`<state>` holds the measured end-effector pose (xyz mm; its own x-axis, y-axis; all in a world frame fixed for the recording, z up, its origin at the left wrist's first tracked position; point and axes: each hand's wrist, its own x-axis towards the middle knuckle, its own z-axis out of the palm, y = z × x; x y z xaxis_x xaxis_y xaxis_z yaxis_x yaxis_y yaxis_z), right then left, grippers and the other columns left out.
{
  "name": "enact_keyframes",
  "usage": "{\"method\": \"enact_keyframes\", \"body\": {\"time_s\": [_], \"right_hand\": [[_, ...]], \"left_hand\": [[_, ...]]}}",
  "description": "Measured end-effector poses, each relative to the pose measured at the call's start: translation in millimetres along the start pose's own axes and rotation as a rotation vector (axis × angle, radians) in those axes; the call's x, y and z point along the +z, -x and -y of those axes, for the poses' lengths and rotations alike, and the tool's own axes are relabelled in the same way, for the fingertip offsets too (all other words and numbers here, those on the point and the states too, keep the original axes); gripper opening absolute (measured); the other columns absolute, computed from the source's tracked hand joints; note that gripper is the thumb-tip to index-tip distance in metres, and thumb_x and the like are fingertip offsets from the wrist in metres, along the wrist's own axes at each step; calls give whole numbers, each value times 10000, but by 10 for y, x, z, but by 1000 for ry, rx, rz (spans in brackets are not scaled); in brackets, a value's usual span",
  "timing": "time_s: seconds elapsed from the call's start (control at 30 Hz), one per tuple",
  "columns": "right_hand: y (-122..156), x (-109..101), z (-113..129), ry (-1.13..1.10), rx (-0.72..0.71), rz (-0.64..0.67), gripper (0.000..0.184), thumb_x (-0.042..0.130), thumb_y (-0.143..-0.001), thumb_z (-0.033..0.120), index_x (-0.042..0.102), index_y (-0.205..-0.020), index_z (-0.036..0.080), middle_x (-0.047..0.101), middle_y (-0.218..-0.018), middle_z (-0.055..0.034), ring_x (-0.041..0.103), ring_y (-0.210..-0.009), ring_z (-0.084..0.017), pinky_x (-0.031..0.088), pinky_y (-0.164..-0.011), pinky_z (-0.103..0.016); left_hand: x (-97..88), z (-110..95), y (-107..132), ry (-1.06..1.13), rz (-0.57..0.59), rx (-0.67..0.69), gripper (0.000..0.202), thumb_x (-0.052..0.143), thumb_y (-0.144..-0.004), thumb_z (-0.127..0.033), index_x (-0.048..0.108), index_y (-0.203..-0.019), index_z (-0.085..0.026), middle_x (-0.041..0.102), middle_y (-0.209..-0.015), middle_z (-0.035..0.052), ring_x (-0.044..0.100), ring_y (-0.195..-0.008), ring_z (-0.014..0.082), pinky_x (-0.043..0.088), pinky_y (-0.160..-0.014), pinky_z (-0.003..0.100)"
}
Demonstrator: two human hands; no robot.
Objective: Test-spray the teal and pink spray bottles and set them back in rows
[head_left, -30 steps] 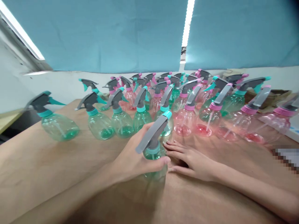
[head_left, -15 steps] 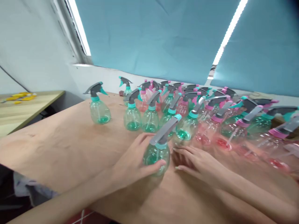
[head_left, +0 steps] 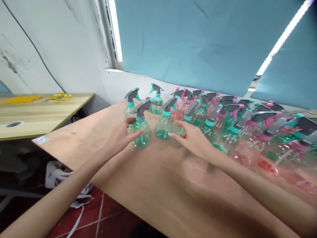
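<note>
A green spray bottle point(head_left: 145, 136) sat upright at the table point(head_left: 153, 175), the left hand's point(head_left: 123, 134) grip pinching its body between thumb and fingers. Just right of it stood a second green bottle point(head_left: 162, 125). The right hand point(head_left: 195, 138) reached close by, grip spread; contact could not be told. Pink and green bottles point(head_left: 230, 137) crowded beyond, before a blue curtain point(head_left: 188, 43).

Pale wall point(head_left: 56, 43), red tiled floor point(head_left: 110, 215)
</note>
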<state>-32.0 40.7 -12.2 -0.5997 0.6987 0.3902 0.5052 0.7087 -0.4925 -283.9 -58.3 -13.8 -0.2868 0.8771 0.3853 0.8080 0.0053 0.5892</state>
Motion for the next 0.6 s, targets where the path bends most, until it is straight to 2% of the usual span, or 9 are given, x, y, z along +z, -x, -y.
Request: {"method": "enact_keyframes", "body": {"time_s": [0.1, 0.17, 0.23, 0.3, 0.43, 0.53, 0.6], "right_hand": [[-170, 82, 50, -25, 42, -3, 572, 593, -916, 422, 469, -1417, 175, 594, -1363, -156, 581, -1211, -349, 464, -976, -512], [-271, 122, 61, -51, 85, 13, 615, 594, -913, 423, 443, -1438, 142, 629, -1301, -188, 595, -1188, -375, 460, -970, -530], [-370, 165, 56, -79, 124, 25, 673, 597, -908, 431, 391, -1473, 130, 641, -1267, -212, 652, -1087, -383, 497, -906, -529], [-465, 213, 43, -109, 149, 33, 734, 604, -899, 446, 326, -1507, 143, 602, -1320, -228, 705, -947, -352, 554, -790, -480], [-613, 294, 32, -202, 199, 52, 809, 592, -890, 475, 229, -1542, 162, 417, -1484, -257, 707, -630, -227, 560, -491, -366], [-683, 329, 49, -253, 226, 42, 820, 573, -890, 508, 210, -1543, 168, 308, -1540, -264, 682, -564, -191, 543, -423, -358], [-723, 351, 58, -261, 245, 25, 834, 568, -889, 533, 208, -1536, 148, 371, -1492, -281, 679, -560, -194, 547, -435, -361]], "left_hand": [[64, 66, -154, -36, -10, 6, 520, 595, -848, -530, 561, -1206, -156, 635, -1282, 147, 584, -1204, 327, 462, -1016, 485], [98, 66, -240, -76, -16, 19, 516, 604, -834, -516, 576, -1188, -142, 622, -1278, 162, 583, -1184, 345, 463, -999, 500], [119, 50, -318, -113, -21, 39, 519, 612, -820, -495, 588, -1177, -118, 609, -1261, 180, 580, -1165, 355, 462, -990, 503], [132, 38, -389, -139, -22, 61, 518, 611, -816, -477, 600, -1167, -97, 603, -1237, 191, 579, -1154, 354, 457, -996, 495], [154, 48, -507, -171, -26, 85, 500, 614, -815, -455, 620, -1142, -77, 622, -1172, 191, 599, -1108, 341, 470, -982, 473], [179, 71, -572, -189, -30, 92, 490, 617, -818, -448, 622, -1157, -94, 644, -1139, 175, 614, -1076, 335, 484, -958, 468], [201, 84, -603, -197, -38, 97, 489, 609, -829, -439, 615, -1185, -105, 655, -1131, 168, 614, -1074, 329, 486, -952, 462]]}}
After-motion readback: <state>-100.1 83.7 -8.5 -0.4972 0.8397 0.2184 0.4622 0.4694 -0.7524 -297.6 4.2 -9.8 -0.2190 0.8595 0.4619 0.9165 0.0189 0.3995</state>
